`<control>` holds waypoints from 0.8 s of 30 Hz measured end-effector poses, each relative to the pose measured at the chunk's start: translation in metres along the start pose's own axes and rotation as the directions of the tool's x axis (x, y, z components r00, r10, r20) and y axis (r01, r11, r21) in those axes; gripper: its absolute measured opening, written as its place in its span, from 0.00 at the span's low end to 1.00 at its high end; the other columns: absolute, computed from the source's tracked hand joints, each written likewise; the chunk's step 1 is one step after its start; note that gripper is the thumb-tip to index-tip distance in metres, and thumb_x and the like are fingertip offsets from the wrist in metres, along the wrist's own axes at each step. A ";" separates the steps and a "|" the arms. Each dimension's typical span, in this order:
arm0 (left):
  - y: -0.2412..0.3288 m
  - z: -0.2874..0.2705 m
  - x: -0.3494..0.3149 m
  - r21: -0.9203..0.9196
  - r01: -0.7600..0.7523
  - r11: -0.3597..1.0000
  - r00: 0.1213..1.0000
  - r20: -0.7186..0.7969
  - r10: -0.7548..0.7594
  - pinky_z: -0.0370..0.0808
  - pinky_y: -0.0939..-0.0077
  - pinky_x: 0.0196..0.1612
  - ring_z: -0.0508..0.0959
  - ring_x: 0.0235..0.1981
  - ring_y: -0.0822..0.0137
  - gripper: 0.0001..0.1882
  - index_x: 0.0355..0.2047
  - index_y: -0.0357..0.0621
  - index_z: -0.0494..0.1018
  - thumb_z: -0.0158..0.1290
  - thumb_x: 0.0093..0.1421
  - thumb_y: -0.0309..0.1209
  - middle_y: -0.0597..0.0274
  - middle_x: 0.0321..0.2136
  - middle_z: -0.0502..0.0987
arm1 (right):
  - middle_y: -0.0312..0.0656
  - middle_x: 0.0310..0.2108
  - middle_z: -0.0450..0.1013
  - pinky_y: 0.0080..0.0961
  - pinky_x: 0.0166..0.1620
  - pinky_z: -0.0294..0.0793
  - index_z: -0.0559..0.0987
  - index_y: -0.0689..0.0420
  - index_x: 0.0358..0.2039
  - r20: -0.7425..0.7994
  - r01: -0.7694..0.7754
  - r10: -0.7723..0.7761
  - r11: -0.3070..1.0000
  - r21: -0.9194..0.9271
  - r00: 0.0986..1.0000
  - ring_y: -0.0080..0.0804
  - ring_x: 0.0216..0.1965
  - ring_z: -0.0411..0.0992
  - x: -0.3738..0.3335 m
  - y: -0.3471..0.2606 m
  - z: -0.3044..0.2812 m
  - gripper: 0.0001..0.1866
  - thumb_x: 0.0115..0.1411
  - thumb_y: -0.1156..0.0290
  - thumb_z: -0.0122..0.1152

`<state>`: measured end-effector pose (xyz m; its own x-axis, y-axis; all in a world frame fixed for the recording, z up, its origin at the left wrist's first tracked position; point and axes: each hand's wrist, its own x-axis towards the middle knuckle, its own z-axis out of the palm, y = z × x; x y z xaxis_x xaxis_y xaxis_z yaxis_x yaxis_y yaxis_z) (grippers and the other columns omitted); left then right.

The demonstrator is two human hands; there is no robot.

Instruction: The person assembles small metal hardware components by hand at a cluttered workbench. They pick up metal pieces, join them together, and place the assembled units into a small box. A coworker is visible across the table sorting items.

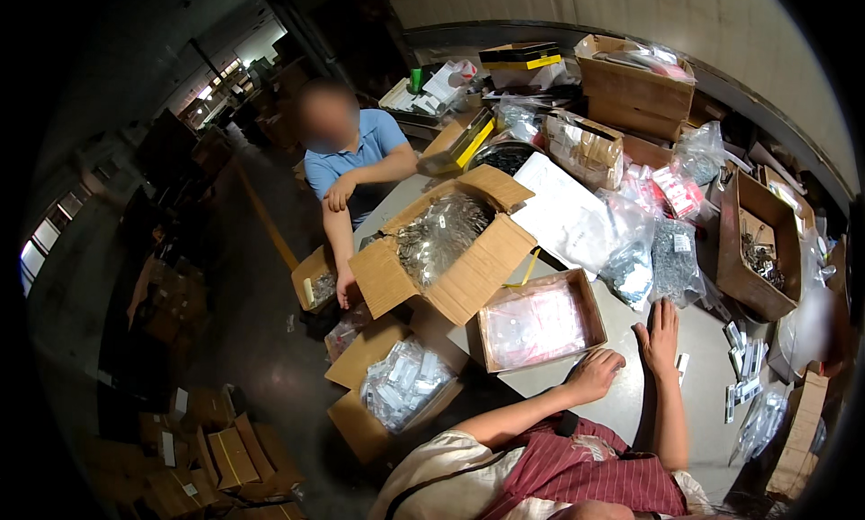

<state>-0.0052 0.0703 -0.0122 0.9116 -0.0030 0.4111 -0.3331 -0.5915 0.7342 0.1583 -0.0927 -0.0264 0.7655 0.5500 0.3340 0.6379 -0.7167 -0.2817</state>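
My left hand (596, 376) rests on the grey table with its fingers curled in. It lies beside the near right corner of a shallow cardboard box (590, 305) of clear plastic bags with red print (533, 323). Whether anything is inside those fingers is hidden. Flat on the tabletop to the right lies my right hand (662, 340), fingers stretched forward and thumb apart, holding nothing. Just beyond its fingertips is a clear bag of small grey parts (678, 260). A small white piece (682, 369) lies to the right of that hand.
An open carton of metal parts in plastic (441, 232) stands beyond the shallow box. Lower left is a carton of small clear packets (405, 385). White-and-dark pieces (746, 362) and a brown bin (761, 250) are at right. Across the table sits a person in blue (360, 159).
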 end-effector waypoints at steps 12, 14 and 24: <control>0.004 -0.004 0.001 0.016 -0.001 1.000 0.999 0.032 0.001 0.70 0.52 0.57 0.75 0.47 0.45 0.12 0.46 0.40 0.70 0.52 0.61 0.20 0.49 0.41 0.75 | 0.54 0.77 0.48 0.54 0.77 0.39 0.62 0.57 0.74 0.132 -0.176 0.189 0.979 -0.105 0.973 0.56 0.78 0.44 -0.066 -0.026 -0.030 0.38 0.70 0.48 0.54; 0.004 -0.003 0.001 0.003 0.001 1.000 0.999 0.044 -0.001 0.70 0.52 0.57 0.75 0.48 0.45 0.13 0.46 0.39 0.70 0.52 0.61 0.20 0.49 0.42 0.75 | 0.54 0.78 0.48 0.54 0.77 0.38 0.61 0.56 0.74 0.100 -0.202 0.218 0.968 -0.148 0.971 0.55 0.78 0.43 -0.070 -0.030 -0.032 0.38 0.70 0.48 0.54; 0.001 0.000 -0.001 0.054 -0.032 0.998 0.999 0.018 0.032 0.70 0.52 0.56 0.75 0.48 0.46 0.16 0.48 0.41 0.70 0.55 0.59 0.21 0.51 0.43 0.74 | 0.54 0.77 0.49 0.57 0.77 0.34 0.62 0.59 0.73 0.220 -0.116 0.143 0.985 -0.130 0.965 0.55 0.78 0.44 -0.106 -0.037 -0.056 0.40 0.70 0.44 0.51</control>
<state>-0.0066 0.0698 -0.0114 0.9047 -0.0359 0.4245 -0.3490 -0.6339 0.6902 0.0486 -0.1489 -0.0008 0.8485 0.5224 0.0840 0.5280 -0.8255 -0.1993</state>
